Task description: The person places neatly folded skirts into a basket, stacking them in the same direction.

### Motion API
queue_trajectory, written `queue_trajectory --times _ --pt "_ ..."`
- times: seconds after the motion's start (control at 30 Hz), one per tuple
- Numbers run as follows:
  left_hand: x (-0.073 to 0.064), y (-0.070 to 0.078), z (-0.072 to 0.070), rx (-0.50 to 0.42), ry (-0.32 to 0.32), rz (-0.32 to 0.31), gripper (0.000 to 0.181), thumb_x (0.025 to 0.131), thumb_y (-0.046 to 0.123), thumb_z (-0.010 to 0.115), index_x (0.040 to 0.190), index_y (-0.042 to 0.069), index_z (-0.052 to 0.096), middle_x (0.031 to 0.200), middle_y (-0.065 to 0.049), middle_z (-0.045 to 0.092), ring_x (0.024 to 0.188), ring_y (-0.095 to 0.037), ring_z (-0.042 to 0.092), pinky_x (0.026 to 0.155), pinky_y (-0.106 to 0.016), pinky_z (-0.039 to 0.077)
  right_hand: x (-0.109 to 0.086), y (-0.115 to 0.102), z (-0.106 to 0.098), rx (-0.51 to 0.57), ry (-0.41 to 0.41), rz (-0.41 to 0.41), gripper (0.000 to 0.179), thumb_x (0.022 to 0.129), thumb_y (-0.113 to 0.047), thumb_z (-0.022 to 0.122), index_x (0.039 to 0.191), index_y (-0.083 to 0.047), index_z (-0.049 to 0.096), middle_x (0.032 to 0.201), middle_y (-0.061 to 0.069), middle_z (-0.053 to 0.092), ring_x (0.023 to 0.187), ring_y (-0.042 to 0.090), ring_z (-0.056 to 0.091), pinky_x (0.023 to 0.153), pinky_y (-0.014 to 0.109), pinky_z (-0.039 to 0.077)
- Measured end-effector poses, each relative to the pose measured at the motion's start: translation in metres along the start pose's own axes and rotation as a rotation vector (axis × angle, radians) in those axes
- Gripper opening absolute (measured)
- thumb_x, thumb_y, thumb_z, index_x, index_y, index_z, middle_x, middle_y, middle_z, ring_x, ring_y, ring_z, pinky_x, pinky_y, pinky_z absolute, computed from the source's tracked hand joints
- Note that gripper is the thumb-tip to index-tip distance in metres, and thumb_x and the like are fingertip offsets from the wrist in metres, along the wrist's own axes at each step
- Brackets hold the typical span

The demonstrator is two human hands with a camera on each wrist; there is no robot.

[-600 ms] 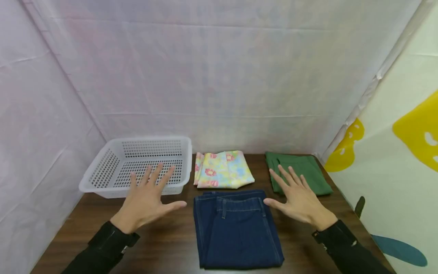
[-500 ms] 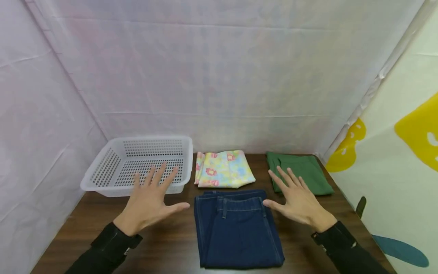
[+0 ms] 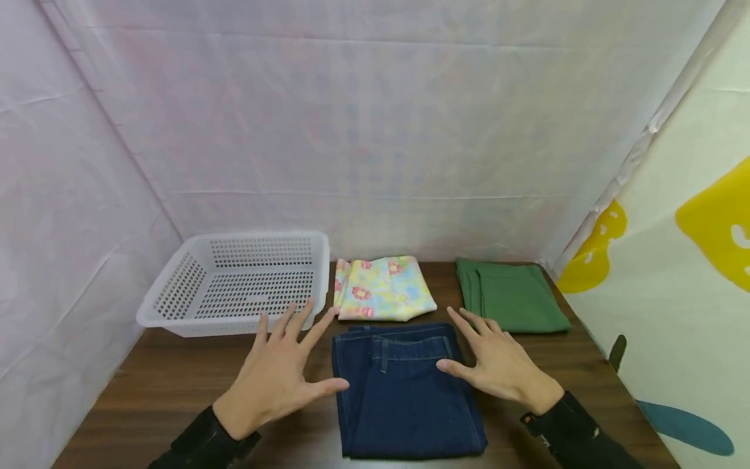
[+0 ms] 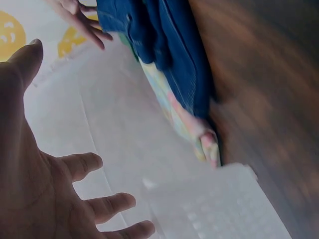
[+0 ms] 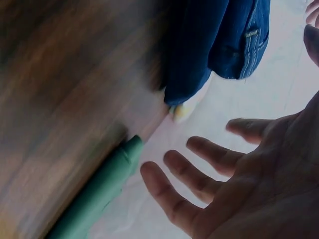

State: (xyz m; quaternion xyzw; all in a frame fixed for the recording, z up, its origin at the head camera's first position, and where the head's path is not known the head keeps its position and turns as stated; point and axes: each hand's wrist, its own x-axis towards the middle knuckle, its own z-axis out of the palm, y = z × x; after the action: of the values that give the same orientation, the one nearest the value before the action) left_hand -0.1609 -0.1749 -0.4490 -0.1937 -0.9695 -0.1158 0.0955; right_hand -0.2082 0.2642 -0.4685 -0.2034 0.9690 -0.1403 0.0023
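Observation:
Folded dark blue jeans (image 3: 413,404) lie on the wooden table at the front middle, waistband toward the back. My left hand (image 3: 278,374) hovers beside their left edge, fingers spread and thumb pointing toward the denim. On the other side, my right hand (image 3: 498,365) overlaps the right edge of the jeans in the head view, its fingers extended. Both hands hold nothing. In the left wrist view the left palm (image 4: 45,199) faces the jeans (image 4: 184,59) with a gap between. The right wrist view shows the right fingers (image 5: 194,179) apart from the denim (image 5: 199,45).
A white perforated basket (image 3: 161,312) stands at the back left. Beside it lies a folded floral cloth (image 3: 387,290) in yellow, pink and blue. A folded green garment (image 3: 518,296) sits at the back right. White sheeting (image 3: 363,130) walls the table (image 3: 152,391) behind.
Both hands have moved inward toward the jeans and a little nearer the body, the left one farther. The jeans, basket and other cloths stay in place.

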Motion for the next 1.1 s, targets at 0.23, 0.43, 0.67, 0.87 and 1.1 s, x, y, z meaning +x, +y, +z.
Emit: queue_trajectory --times 0.23,0.43,0.67,0.87,1.1 --pt "-0.008 0.022 0.006 -0.046 -0.040 0.080 0.113 0.097 0.088 0.073 0.187 0.047 0.017 0.197 -0.009 0.022 0.178 -0.052 0.030 0.139 -0.087 0.018 0.000 -0.007 0.008 0.045 -0.079 0.050 0.116 0.103 -0.090 0.063 0.188 -0.018 0.028 0.181 0.025 0.047 0.154 0.060 0.056 0.094 0.072 0.065" --pt "-0.007 0.034 0.015 -0.111 -0.120 0.116 0.110 0.099 0.086 0.072 0.187 0.042 0.024 0.196 -0.011 0.025 0.176 -0.054 0.034 0.135 -0.089 0.025 -0.001 -0.015 0.011 0.076 -0.136 0.098 0.123 0.100 -0.092 0.065 0.187 -0.012 0.028 0.178 0.031 0.047 0.159 0.066 0.049 0.097 0.081 0.063" --pt "-0.003 0.039 0.030 -0.152 -0.235 0.013 0.111 0.098 0.093 0.067 0.186 0.033 0.034 0.190 -0.021 0.037 0.165 -0.055 0.050 0.130 -0.083 0.041 -0.001 -0.023 0.013 0.087 -0.178 0.133 0.133 0.097 -0.093 0.068 0.183 0.002 0.031 0.174 0.038 0.048 0.159 0.069 0.048 0.111 0.084 0.055" --pt "-0.002 0.042 0.042 -0.151 -0.261 -0.072 0.114 0.096 0.094 0.068 0.184 0.027 0.041 0.176 -0.031 0.052 0.154 -0.053 0.061 0.125 -0.079 0.048 -0.001 -0.026 0.018 0.091 -0.164 0.136 0.127 0.099 -0.080 0.080 0.177 0.010 0.037 0.160 0.039 0.056 0.132 0.052 0.072 0.097 0.062 0.067" --pt "0.002 0.044 0.048 -0.156 -0.264 -0.066 0.115 0.096 0.092 0.071 0.183 0.024 0.042 0.168 -0.032 0.059 0.150 -0.053 0.062 0.119 -0.077 0.053 0.003 -0.033 0.021 0.165 -0.182 0.186 0.124 0.099 -0.069 0.087 0.180 0.008 0.033 0.157 0.040 0.053 0.086 0.027 0.074 0.076 0.048 0.066"
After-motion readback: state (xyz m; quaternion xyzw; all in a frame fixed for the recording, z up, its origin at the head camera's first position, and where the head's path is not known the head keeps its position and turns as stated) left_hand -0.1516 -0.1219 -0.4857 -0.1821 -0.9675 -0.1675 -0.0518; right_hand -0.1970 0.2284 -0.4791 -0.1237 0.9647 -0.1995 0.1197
